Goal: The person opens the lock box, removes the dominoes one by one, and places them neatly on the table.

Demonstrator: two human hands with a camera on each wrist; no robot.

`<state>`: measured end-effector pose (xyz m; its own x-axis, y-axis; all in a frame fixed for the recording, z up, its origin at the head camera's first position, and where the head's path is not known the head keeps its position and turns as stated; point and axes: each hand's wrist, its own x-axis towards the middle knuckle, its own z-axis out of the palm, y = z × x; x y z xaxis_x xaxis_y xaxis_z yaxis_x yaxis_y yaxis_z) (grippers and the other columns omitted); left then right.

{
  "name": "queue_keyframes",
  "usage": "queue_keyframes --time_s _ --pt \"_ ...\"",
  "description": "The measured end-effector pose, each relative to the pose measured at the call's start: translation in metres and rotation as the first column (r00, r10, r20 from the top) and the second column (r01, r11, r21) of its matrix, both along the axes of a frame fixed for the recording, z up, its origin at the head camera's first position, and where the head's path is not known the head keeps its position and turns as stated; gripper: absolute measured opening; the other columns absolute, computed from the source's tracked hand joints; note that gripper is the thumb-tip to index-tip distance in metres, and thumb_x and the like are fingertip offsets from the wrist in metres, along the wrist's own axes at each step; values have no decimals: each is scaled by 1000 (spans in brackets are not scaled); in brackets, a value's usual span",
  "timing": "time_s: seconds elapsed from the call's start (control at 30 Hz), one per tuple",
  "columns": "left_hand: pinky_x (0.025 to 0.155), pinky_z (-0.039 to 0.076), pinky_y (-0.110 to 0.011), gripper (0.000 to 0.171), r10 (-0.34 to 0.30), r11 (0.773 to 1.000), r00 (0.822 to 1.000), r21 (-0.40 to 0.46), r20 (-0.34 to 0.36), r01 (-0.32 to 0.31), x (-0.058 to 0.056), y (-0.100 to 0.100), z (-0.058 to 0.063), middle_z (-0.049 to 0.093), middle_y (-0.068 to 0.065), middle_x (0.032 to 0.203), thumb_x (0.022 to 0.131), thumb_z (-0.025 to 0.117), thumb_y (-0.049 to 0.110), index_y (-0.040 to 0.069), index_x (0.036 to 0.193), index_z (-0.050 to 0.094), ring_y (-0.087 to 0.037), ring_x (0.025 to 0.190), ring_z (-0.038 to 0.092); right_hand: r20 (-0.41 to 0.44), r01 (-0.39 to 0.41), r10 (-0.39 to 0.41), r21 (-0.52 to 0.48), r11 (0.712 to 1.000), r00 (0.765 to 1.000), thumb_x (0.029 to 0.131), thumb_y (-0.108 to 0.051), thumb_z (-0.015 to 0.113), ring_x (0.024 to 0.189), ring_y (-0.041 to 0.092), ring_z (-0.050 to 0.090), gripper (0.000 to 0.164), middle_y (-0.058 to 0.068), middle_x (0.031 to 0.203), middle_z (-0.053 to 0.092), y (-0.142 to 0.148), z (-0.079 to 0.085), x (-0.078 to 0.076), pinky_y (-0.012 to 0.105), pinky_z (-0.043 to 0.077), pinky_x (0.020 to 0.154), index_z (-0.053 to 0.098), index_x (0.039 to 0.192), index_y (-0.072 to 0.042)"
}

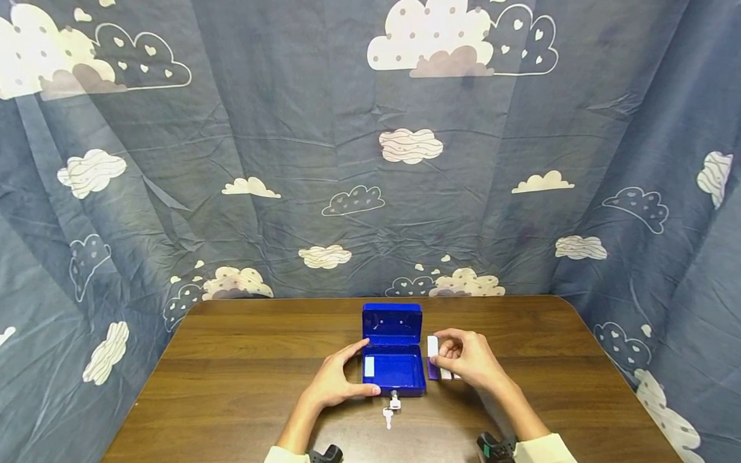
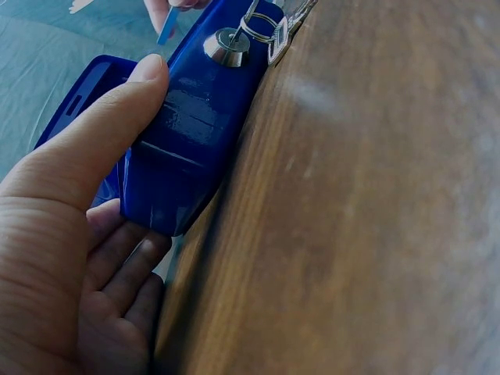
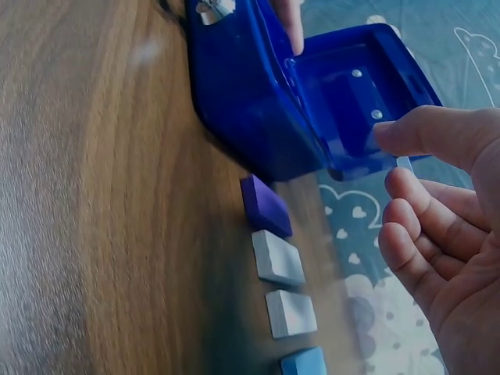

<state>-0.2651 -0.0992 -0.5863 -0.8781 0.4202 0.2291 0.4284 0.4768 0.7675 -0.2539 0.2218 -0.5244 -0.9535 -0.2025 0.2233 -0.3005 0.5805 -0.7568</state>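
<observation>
A blue metal cash box [image 1: 395, 389] stands on the table with its lid [image 1: 392, 311] raised. My left hand [image 1: 334, 380] grips its left side, thumb at the front corner and fingers toward the hinge. A pale rectangular piece [image 1: 369, 366] lies inside, against the left wall. Just right of the box, my right hand [image 1: 473, 357] pinches a thin light block [image 1: 432, 344] between thumb and fingertips, above the table; it looks bluish in the left wrist view. Below that hand a purple block [image 3: 266, 207], two white blocks [image 3: 278, 258] and a blue block [image 3: 305, 362] stand in a row.
A key sits in the lock [image 2: 226, 48] on the box front, with a second key [image 1: 388, 417] hanging from its ring. The brown wooden table [image 1: 240, 372] reaches back to a grey-blue cloud-print curtain [image 1: 282, 146]. Both wrists wear black bands.
</observation>
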Motion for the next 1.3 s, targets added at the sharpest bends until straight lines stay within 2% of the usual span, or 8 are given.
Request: queue_keyframes --time_s 0.47,0.73,1.03,1.3 --pt "116 44 -54 98 0 1000 1000 -1 -6 0 1 0 3 58 -12 150 69 93 47 19 153 51 -31 139 54 -21 25 -26 -10 1000 999 78 -7 85 57 1 56 41 0 72 70 16 0 2 16 47 49 71 115 5" --pt "116 44 -55 99 3 1000 1000 5 -2 -3 1 1 4 58 -12 150 69 94 47 19 153 51 -31 139 54 -33 36 -35 18 999 999 79 -6 84 59 2 57 41 0 73 69 24 4 6 16 47 53 71 116 3" --pt "117 43 -54 99 2 1000 1000 1 -9 -2 0 0 0 58 -12 150 69 94 49 19 153 50 -30 140 54 -82 42 -41 14 999 996 77 -5 84 58 -1 55 38 -4 71 67 36 -3 8 15 47 52 72 113 3" --pt "117 43 -55 99 2 1000 1000 -3 -2 -2 1 0 0 57 -12 151 69 93 48 19 153 50 -31 140 53 -75 54 -52 17 998 996 77 -6 84 58 0 53 39 -3 71 67 44 -4 12 14 44 51 72 113 3"
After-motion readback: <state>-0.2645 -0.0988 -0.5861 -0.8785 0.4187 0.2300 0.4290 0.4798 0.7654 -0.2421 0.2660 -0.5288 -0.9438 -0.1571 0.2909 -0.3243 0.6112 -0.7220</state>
